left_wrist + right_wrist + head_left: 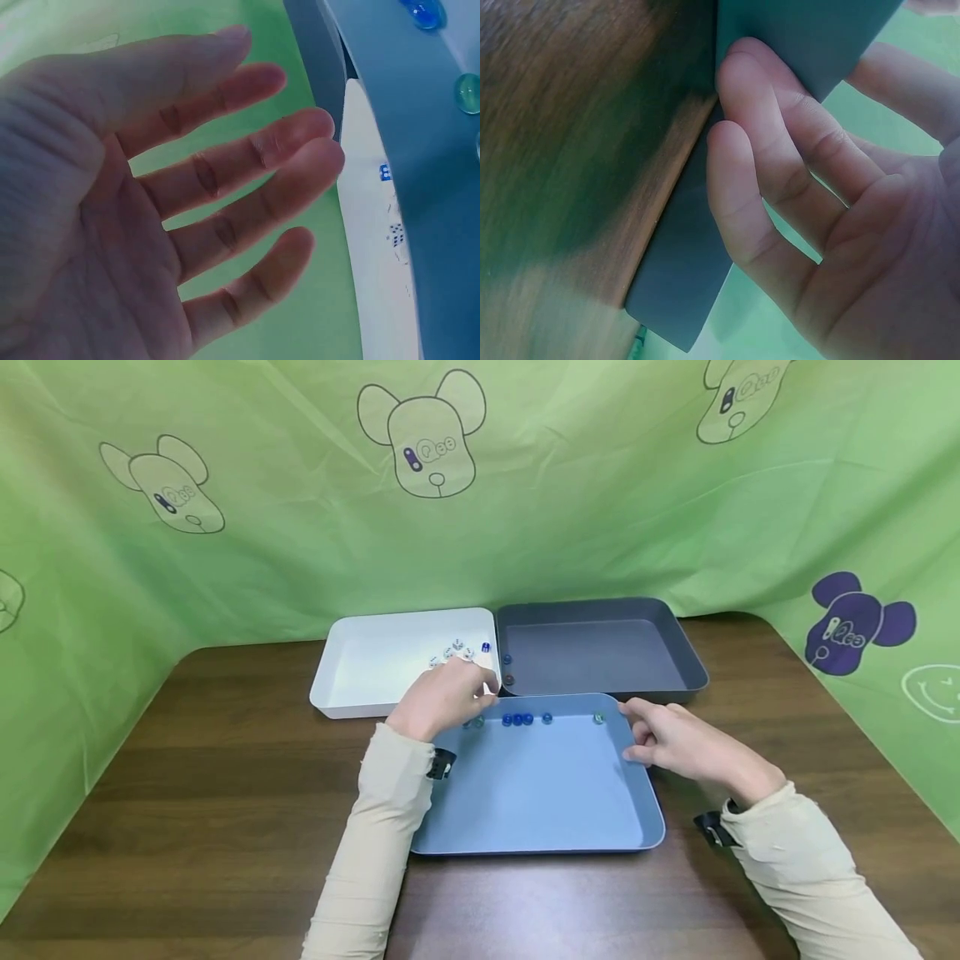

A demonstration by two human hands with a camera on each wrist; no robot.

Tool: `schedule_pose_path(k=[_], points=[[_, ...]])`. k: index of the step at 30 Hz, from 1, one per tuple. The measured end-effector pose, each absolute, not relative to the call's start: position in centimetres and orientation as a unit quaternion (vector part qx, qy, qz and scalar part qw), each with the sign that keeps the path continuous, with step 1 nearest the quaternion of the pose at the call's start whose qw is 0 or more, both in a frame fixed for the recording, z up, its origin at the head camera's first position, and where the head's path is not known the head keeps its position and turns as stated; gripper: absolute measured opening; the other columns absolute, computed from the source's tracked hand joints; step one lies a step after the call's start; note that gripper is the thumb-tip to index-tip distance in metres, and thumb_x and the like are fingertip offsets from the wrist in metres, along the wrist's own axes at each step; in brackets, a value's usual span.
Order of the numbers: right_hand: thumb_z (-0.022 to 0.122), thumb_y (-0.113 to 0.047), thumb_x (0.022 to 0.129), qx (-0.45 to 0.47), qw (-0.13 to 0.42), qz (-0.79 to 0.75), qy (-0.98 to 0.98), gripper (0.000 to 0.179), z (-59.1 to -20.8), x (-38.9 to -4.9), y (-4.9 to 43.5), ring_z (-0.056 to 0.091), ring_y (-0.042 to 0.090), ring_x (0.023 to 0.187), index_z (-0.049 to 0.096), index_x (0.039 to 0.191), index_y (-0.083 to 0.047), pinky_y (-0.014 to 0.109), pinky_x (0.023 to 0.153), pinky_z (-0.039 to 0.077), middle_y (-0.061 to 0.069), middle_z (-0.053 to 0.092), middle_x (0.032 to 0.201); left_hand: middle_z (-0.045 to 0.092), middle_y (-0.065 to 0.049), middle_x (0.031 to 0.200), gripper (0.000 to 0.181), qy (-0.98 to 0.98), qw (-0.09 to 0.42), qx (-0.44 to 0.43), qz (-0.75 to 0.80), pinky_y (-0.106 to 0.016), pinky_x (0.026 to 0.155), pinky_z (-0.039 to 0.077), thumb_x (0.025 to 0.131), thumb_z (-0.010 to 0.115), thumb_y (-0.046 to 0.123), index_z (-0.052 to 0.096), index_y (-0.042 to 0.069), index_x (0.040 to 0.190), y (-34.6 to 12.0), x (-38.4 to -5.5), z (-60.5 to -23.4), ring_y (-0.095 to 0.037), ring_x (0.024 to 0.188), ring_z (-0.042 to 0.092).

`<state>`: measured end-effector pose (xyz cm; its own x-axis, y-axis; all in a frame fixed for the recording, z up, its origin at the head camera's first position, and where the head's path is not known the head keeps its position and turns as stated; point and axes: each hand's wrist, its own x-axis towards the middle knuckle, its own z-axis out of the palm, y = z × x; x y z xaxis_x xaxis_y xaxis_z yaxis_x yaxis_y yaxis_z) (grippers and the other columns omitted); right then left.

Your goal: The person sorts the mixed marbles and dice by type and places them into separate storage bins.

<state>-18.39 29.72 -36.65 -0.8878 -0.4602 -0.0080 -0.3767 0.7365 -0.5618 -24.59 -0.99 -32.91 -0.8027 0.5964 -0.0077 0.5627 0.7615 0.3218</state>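
Note:
Over the edge between the white tray (375, 652) and the blue tray (555, 793) hovers my left hand (447, 697). Its fingers are loosely bent and hold nothing in the left wrist view. My right hand (678, 739) grips the blue tray's right side near the back corner, with bent fingers (739, 82) against the outer wall. Blue glass marbles (517, 720) lie along the blue tray's back wall. A green marble (599, 717) sits near its back right corner, and another green marble (478, 722) lies beside my left hand, which partly hides that end.
White dice (457, 645) and a blue die (486, 647) lie in the white tray. The dark grey tray (600, 647) adjoins it and contains a blue marble (507, 658) and a reddish-brown marble (509, 680). A green cloth (300, 543) hangs behind the wooden table (210, 793).

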Motion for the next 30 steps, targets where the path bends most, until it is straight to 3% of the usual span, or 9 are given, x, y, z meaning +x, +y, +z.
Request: schedule_pose_path(k=[4,8,18,30], points=[[0.076,-0.004,0.086,-0.226,0.073,-0.285,0.929,0.036,-36.68,-18.35,29.75,0.059,0.009,0.076,0.058,0.114,0.011,0.03,0.071,0.049,-0.007,0.068,0.083,0.074,-0.006,0.107,0.02,0.936,0.057,0.311,0.152,-0.034,0.078,0.055,0.1,0.067,0.017,0.076,0.006,0.115,-1.05,-24.66,-33.12,-0.015,0.084,0.068],[0.076,-0.003,0.086,-0.227,0.072,-0.283,0.929,0.052,-36.74,-18.23,29.84,0.058,0.007,0.073,0.051,0.127,0.018,0.03,0.07,0.049,-0.01,0.064,0.077,0.075,-0.006,0.107,0.019,0.941,0.063,0.301,0.141,-0.035,0.079,0.055,0.099,0.066,0.013,0.076,0.007,0.114,-1.23,-24.78,-33.28,-0.014,0.08,0.067],[0.076,-0.003,0.086,-0.227,0.074,-0.29,0.927,0.051,-36.79,-18.2,29.86,0.058,0.007,0.074,0.052,0.126,0.018,0.03,0.07,0.049,-0.01,0.065,0.078,0.073,-0.007,0.107,0.025,0.948,0.119,0.268,0.122,-0.031,0.069,0.05,0.097,0.062,0.001,0.076,0.008,0.116,-1.72,-24.73,-33.46,-0.015,0.076,0.059],[0.076,-0.003,0.087,-0.227,0.077,-0.29,0.927,0.055,-36.56,-18.35,29.79,0.059,0.007,0.074,0.049,0.129,0.019,0.03,0.07,0.05,-0.009,0.066,0.079,0.073,-0.006,0.113,0.029,0.95,0.154,0.247,0.113,-0.03,0.071,0.051,0.096,0.06,-0.002,0.078,0.01,0.116,-1.85,-24.64,-33.39,-0.015,0.083,0.059]])
